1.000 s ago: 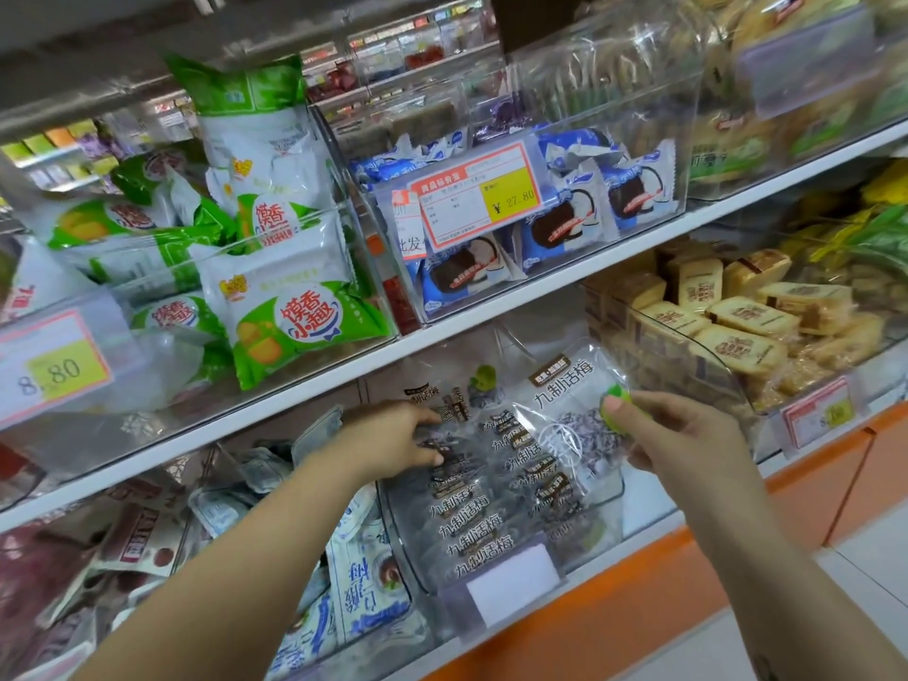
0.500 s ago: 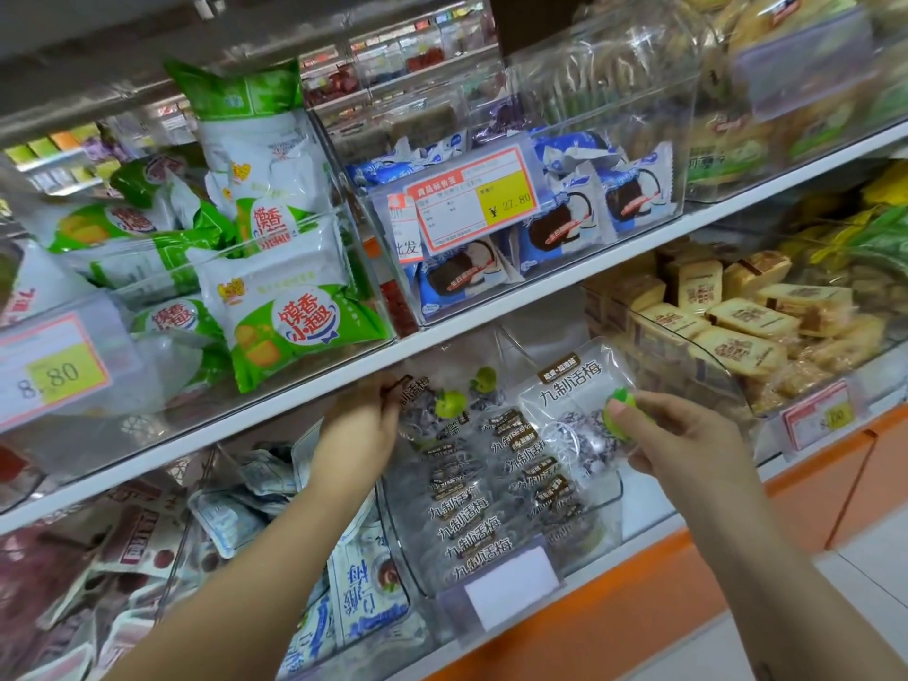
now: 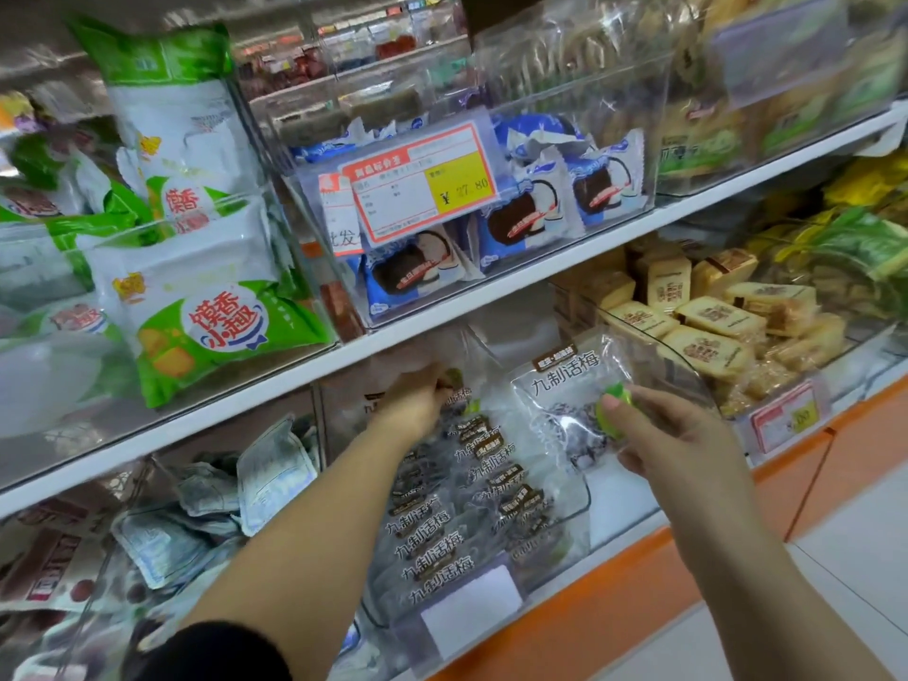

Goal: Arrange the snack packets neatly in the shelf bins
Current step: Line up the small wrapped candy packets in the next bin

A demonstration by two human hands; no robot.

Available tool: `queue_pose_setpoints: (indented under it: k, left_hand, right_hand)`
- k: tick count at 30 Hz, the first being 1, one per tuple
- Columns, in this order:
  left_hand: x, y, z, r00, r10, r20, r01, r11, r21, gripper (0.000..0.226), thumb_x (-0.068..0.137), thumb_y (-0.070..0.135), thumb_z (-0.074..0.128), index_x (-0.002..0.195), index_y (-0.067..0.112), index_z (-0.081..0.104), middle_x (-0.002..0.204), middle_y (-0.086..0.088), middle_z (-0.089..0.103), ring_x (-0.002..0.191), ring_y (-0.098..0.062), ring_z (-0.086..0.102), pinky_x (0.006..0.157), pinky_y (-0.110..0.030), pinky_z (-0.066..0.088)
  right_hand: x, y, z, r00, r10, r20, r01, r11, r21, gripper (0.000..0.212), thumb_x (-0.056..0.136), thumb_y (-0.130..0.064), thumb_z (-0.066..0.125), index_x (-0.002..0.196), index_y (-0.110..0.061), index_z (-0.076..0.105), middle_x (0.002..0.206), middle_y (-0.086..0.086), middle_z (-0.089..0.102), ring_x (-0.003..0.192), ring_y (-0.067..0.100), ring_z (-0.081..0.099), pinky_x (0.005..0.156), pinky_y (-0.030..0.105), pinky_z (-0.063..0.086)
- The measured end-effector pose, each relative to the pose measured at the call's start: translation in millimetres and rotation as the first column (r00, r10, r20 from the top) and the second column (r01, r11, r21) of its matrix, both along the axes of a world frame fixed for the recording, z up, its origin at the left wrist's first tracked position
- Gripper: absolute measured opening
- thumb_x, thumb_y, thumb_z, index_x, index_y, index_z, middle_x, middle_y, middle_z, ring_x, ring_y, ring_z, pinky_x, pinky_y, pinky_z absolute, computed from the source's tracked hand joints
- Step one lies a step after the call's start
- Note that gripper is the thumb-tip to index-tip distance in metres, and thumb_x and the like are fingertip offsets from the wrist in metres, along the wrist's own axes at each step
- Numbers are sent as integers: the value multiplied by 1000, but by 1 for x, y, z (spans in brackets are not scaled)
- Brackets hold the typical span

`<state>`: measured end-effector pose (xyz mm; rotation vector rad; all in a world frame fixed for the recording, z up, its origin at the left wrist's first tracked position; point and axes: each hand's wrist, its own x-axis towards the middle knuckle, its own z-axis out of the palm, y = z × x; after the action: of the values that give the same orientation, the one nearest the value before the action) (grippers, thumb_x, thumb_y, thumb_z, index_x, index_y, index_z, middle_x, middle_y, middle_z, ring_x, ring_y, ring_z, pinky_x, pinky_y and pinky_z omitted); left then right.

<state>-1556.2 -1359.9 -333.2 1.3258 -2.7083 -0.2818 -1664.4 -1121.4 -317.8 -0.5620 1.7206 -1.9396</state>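
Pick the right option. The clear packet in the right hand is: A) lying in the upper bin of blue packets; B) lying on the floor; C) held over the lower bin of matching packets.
C: the right hand pinches the clear packet above the lower bin of matching packets.

1. The right hand [image 3: 673, 447] pinches a clear packet [image 3: 560, 395] of dark plums at its green spot and holds it tilted above the clear bin [image 3: 587, 498].
2. The left hand [image 3: 417, 400] reaches to the back of that bin, fingers bent over the rearmost of the row of packets [image 3: 442, 533]. Whether they grip one is unclear.
3. The row lies overlapped from front to back.
4. Yellow-wrapped cakes [image 3: 712, 329] fill the next bin to the right.
5. On the shelf above, blue packets [image 3: 516, 216] sit behind a price tag [image 3: 422, 184], with green-and-white bags [image 3: 206, 307] to the left.
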Motion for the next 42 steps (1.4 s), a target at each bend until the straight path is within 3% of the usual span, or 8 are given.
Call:
queue_pose_setpoints:
  k: [7,11,22,26,28,31,35,42]
  left_hand:
    - [1,-19,-2,999,13,-31,-6,978,210,24,100,28,43,104,16,63,101,5,60,93,-18,57,80,-28,43]
    - [10,-35,4,947,206,-247,-224,974,-47,24,97,26,44,98,13,65,97,-10,67,89,-27,65,81,-37,52]
    - [8,-38,2,983,176,59,-178,983,36,30,89,19,63,118,23,62,134,-2,54,117,-22,54,98,-33,45]
    - [8,-46,3,971,202,125,-188,976,-113,15,90,12,52,96,15,65,117,-8,60,97,-25,59,84,-34,49]
    - [6,-41,4,977,210,37,-200,962,-188,19,93,18,44,89,12,62,101,-9,61,83,-26,59,73,-34,48]
    - [9,-37,3,971,173,-164,-208,951,-227,27,97,32,38,105,14,57,104,-11,61,97,-32,60,85,-46,51]
    - [5,-41,7,943,99,-317,-144,982,-123,40,98,37,38,123,11,55,123,-12,60,113,-33,56,99,-45,44]
    - [-9,-18,3,957,-37,-287,64,994,86,4,89,24,64,89,21,63,85,13,63,85,-10,61,80,-23,49]
  right_hand:
    - [-5,-1,-3,1000,6,13,-5,1000,-10,13,81,-30,71,80,-39,61,98,-12,65,100,16,62,93,46,50]
    - [-3,-1,-4,999,19,34,-19,1000,-18,15,81,-28,71,78,-39,61,93,-15,65,94,13,62,93,44,50]
    - [3,-6,-5,1000,19,15,-20,1000,23,11,80,-33,71,80,-39,63,100,-12,66,97,13,63,95,43,49]
    - [2,-6,-5,1000,15,13,-16,999,31,10,79,-34,71,82,-39,64,101,-11,67,98,14,62,95,44,49]
    - [2,-6,-4,1000,14,13,-14,999,31,10,80,-34,71,81,-40,63,100,-12,67,98,14,62,95,44,49]
    - [2,-6,-4,1000,16,10,-16,999,27,9,80,-34,71,81,-40,63,100,-11,67,98,15,62,95,44,49]
    - [4,-5,-4,1000,20,17,-20,999,28,10,79,-35,71,84,-39,64,104,-9,67,99,14,62,96,45,48]
    - [5,-7,-3,1000,18,14,-18,1000,20,11,80,-32,71,82,-39,63,98,-11,67,94,13,62,94,43,49]
